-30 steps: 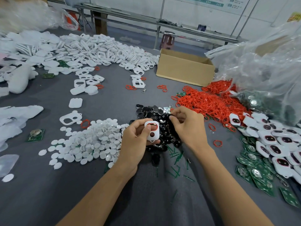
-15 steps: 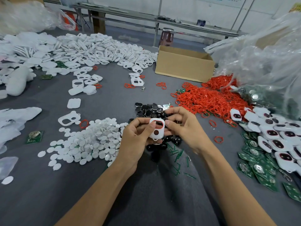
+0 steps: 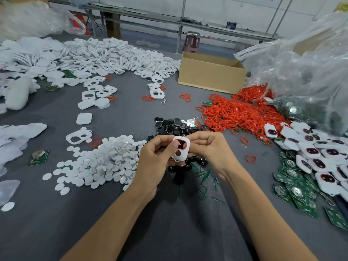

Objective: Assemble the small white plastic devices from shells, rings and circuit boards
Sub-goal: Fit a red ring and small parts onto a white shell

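Both hands hold one small white shell [image 3: 181,149] above the grey table, just in front of a heap of black inserts [image 3: 174,126]. The shell has a red ring around a dark upper window and an empty round hole below it. My left hand [image 3: 153,162] grips its left side, thumb on the front. My right hand [image 3: 209,147] pinches its right edge. A pile of red rings [image 3: 239,112] lies to the right, white discs [image 3: 105,162] to the left, green circuit boards [image 3: 299,193] and finished white devices [image 3: 320,157] at the far right.
A large heap of white shells [image 3: 105,55] covers the back left. An open cardboard box [image 3: 211,72] stands at the back centre. Clear plastic bags [image 3: 305,72] bulge at the right. Thin green strips [image 3: 203,178] litter the cloth below my hands.
My right hand has come back from the black inserts to the shell and now pinches its right side. The shell's upper window now shows a dark piece. The view shifted slightly.
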A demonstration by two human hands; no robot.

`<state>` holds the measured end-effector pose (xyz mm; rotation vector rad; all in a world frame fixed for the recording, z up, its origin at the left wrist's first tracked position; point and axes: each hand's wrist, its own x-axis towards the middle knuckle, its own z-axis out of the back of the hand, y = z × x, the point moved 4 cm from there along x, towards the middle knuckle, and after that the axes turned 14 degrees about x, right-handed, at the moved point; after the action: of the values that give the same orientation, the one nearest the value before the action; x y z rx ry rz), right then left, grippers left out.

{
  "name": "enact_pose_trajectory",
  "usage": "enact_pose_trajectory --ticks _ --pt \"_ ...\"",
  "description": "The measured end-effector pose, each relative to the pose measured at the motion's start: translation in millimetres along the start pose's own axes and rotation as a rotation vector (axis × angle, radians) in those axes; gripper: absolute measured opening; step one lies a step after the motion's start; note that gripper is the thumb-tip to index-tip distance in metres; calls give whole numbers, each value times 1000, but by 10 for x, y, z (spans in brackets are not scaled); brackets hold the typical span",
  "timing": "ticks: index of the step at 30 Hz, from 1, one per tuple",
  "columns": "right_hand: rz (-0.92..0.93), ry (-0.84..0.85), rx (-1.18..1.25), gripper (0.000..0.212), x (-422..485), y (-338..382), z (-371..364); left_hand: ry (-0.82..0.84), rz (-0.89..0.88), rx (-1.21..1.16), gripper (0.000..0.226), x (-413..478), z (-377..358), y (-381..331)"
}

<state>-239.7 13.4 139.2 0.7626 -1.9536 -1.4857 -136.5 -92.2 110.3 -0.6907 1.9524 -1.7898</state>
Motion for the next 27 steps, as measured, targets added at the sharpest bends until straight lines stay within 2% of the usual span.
enact_pose_trajectory --ticks 4,11,15,17,20,27 --pt "-2 49 46 20 -13 -5 -16 -16 12 -1 8 13 10 11" --pt "-42 77 168 12 -20 -53 25 -36 14 22 11 9 10 11" --pt "-76 137 210 18 -41 -71 1 -97 6 43 10 13 44 17" --pt "-71 114 164 25 -37 -73 -11 -104 -2 58 10 9 48 17" --pt "-44 40 79 23 -18 -104 -7 -89 1 61 11 -1 43 9" --pt "-71 23 193 21 -10 -129 20 -3 95 -145 33 16 35 4"
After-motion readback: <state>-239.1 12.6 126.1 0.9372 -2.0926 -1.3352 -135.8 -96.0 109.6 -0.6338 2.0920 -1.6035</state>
